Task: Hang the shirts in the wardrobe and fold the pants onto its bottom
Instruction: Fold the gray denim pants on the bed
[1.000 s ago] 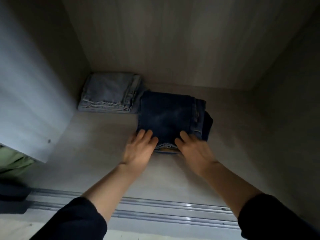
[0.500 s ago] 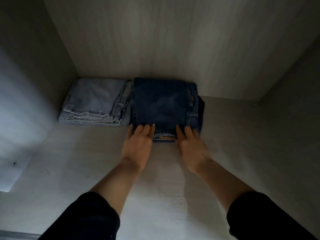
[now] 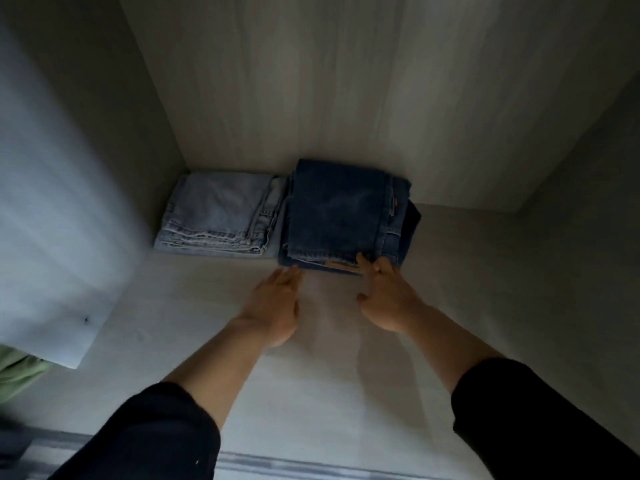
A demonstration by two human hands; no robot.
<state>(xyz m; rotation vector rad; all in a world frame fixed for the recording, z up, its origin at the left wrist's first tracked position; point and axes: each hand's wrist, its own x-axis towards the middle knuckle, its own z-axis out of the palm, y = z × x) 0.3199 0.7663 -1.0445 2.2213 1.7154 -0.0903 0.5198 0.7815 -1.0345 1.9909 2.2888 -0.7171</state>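
Note:
Folded dark blue jeans (image 3: 337, 211) lie on the wardrobe bottom (image 3: 311, 375), pushed back against the rear wall. Folded light blue jeans (image 3: 218, 214) lie right beside them on the left, in the back corner. My left hand (image 3: 275, 304) hovers flat with straight fingers just in front of the dark jeans' near edge, fingertips barely short of it. My right hand (image 3: 384, 296) has straight fingers whose tips touch the near right corner of the dark jeans.
The wardrobe's left side panel (image 3: 52, 202) and right wall (image 3: 588, 237) enclose the space. A sliding-door track (image 3: 277, 465) runs along the front edge. Green cloth (image 3: 17, 372) shows at the far left, outside the wardrobe.
The dark jeans have been pushed back to the rear wall next to the light jeans. My left hand has slid off them; my right hand only touches their corner.

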